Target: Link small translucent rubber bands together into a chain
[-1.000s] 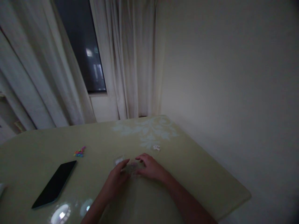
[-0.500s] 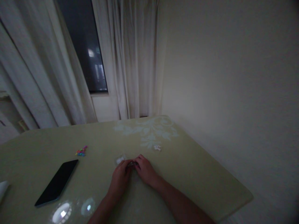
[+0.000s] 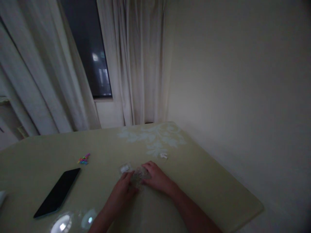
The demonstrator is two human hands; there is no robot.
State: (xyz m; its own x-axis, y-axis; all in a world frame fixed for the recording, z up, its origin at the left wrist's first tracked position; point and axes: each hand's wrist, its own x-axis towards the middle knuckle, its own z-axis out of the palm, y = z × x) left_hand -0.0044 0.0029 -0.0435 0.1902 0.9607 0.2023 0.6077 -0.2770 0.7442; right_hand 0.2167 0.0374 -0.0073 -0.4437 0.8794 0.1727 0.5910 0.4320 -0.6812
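Observation:
Between my two hands is a clear, glinting object [image 3: 139,174], with small pale bits showing in it; whether it is a bag or a box I cannot make out. My left hand [image 3: 124,188] is closed on its left side, and my right hand [image 3: 156,176] grips its right side with thumb and fingers. Just beyond my left hand lies a small clear packet [image 3: 125,168] with a white patch. A few small white pieces [image 3: 163,156] rest on the table past my right hand.
A black phone or tablet [image 3: 58,192] lies at the left of the table [image 3: 206,187]. Behind it sits a little heap of brightly coloured small pieces [image 3: 84,159]. Part of a white object [image 3: 2,196] shows at the left edge. A wall [image 3: 230,97] borders the table's right side.
My hands have moved apart slightly and the clear object between them now shows more fully. The clear packet beyond my left hand is less covered.

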